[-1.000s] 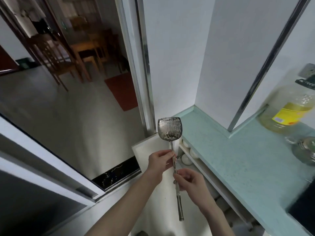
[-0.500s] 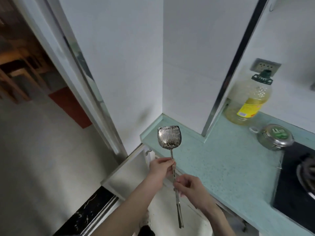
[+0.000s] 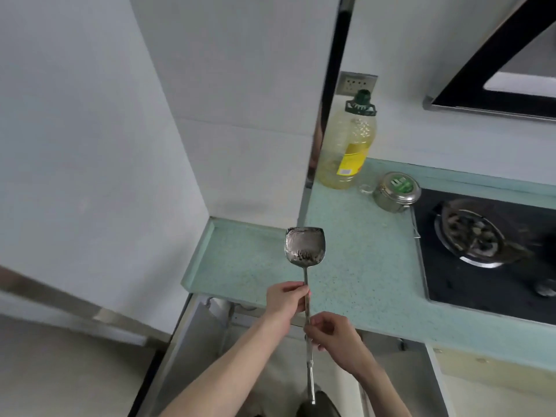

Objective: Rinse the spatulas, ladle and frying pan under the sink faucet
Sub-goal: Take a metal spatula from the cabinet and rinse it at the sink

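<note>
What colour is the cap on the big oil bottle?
Dark green cap on the clear plastic oil bottle, seen in the head view.

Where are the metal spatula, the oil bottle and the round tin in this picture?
metal spatula (image 3: 305, 245), head view, on the middle of its blade.
oil bottle (image 3: 349, 152), head view, on its clear body beside the yellow label.
round tin (image 3: 396, 191), head view, on its lid.

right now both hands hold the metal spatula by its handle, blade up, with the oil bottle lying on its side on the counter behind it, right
Not quite. The head view shows the oil bottle standing upright on the counter, not lying on its side. The rest holds: the left hand and right hand both hold the metal spatula by its handle, blade up.
</note>
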`<state>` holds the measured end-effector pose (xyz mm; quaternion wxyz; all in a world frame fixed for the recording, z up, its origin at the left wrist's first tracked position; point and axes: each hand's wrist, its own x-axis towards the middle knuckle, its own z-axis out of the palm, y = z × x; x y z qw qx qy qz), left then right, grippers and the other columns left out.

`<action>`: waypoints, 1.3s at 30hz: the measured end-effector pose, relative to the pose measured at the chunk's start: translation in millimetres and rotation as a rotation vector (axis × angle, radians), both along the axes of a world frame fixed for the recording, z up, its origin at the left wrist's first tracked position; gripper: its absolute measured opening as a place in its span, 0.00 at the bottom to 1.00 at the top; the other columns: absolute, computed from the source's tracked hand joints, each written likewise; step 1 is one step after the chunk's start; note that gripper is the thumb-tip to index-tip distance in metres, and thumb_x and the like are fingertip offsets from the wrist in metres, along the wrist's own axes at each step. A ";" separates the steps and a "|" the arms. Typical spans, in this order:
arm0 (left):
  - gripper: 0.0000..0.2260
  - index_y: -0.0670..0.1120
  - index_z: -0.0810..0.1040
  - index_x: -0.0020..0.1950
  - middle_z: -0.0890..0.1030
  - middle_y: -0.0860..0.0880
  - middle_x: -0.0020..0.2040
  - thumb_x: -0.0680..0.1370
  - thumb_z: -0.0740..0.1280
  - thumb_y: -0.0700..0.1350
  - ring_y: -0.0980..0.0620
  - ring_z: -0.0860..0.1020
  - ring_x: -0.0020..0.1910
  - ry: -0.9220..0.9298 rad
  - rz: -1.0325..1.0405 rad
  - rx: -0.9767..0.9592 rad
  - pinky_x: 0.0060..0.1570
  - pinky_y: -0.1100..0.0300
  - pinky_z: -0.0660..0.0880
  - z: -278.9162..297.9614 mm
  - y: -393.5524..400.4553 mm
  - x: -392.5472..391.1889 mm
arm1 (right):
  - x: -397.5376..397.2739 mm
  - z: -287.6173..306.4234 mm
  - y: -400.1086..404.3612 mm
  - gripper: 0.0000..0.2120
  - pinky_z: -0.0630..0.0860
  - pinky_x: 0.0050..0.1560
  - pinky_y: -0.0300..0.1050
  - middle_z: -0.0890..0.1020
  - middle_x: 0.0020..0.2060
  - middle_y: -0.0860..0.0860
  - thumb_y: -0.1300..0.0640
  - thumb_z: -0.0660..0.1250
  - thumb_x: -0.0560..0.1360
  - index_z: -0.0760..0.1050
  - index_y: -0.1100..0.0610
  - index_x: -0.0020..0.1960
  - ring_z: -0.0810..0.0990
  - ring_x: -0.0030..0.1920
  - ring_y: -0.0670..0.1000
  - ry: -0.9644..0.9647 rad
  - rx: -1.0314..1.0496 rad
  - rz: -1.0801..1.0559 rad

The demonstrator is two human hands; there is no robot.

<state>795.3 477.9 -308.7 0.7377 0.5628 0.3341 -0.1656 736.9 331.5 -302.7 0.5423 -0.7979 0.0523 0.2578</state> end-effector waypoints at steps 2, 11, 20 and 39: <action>0.06 0.39 0.84 0.42 0.83 0.42 0.36 0.76 0.72 0.31 0.48 0.81 0.33 0.009 -0.029 -0.001 0.36 0.60 0.82 -3.4 -10.3 13.6 | 5.3 -3.9 -7.3 0.05 0.79 0.42 0.43 0.87 0.39 0.53 0.58 0.72 0.78 0.82 0.59 0.46 0.83 0.37 0.47 0.004 0.010 -0.060; 0.05 0.37 0.85 0.49 0.85 0.40 0.40 0.74 0.76 0.33 0.47 0.83 0.34 0.057 -0.112 0.030 0.35 0.59 0.82 -12.7 -58.5 89.2 | 63.1 -33.8 -46.6 0.04 0.81 0.43 0.43 0.86 0.39 0.55 0.59 0.72 0.79 0.82 0.59 0.47 0.84 0.39 0.50 -0.009 0.038 -0.224; 0.05 0.46 0.86 0.41 0.87 0.43 0.43 0.72 0.79 0.37 0.44 0.85 0.44 0.059 0.025 0.145 0.47 0.53 0.83 -52.9 -96.3 175.7 | 154.0 -78.2 -68.7 0.03 0.84 0.48 0.51 0.85 0.39 0.60 0.62 0.72 0.79 0.84 0.60 0.47 0.83 0.39 0.50 0.003 0.139 -0.314; 0.10 0.42 0.85 0.54 0.84 0.51 0.45 0.75 0.74 0.32 0.53 0.81 0.46 0.117 0.037 0.246 0.46 0.66 0.73 -105.0 -108.8 238.2 | 229.9 -129.4 -70.0 0.02 0.83 0.43 0.47 0.86 0.38 0.57 0.62 0.74 0.77 0.84 0.60 0.47 0.82 0.35 0.50 0.079 0.107 -0.325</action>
